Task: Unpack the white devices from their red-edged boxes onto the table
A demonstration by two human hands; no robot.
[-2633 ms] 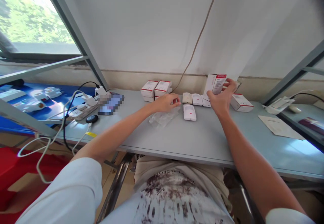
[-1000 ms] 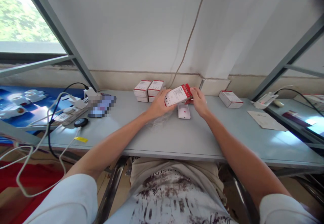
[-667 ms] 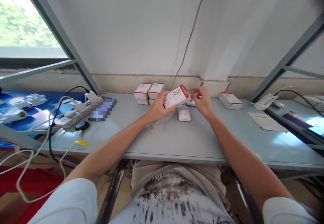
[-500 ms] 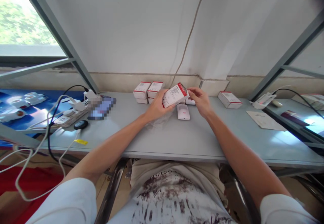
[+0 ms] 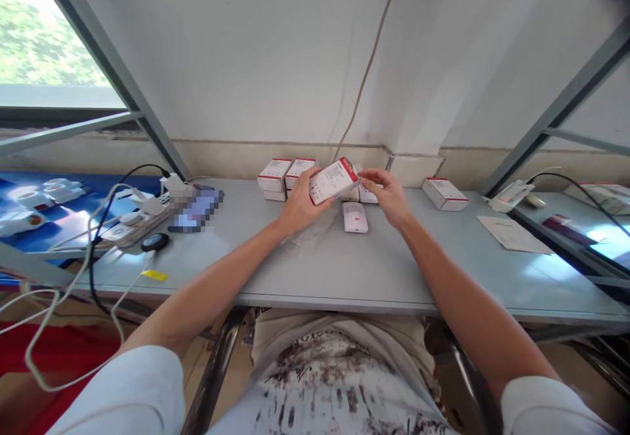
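My left hand (image 5: 301,202) is wrapped round a small white cardboard box (image 5: 332,182) with a red end band and printed text, held tilted above the table. At the box's right end are the bent fingers of my right hand (image 5: 384,192), thumb and fingertips close together; whether anything is between them is too small to tell. Below the box, a white motion detector (image 5: 355,217) with a small red mark lies on the table. Another white item, partly hidden, sits behind it. Clear plastic film (image 5: 305,235) lies under my left hand.
Stacked red-and-white boxes (image 5: 273,176) stand at the wall, and one more box (image 5: 445,194) sits to the right. A paper sheet (image 5: 513,234) lies farther right. On the left are a phone (image 5: 199,210), a power strip (image 5: 130,228), cables and a black round device (image 5: 155,242).
The box has shifted slightly left, and the dark opening at its right end no longer shows. My right hand has moved a little left, staying by that end.
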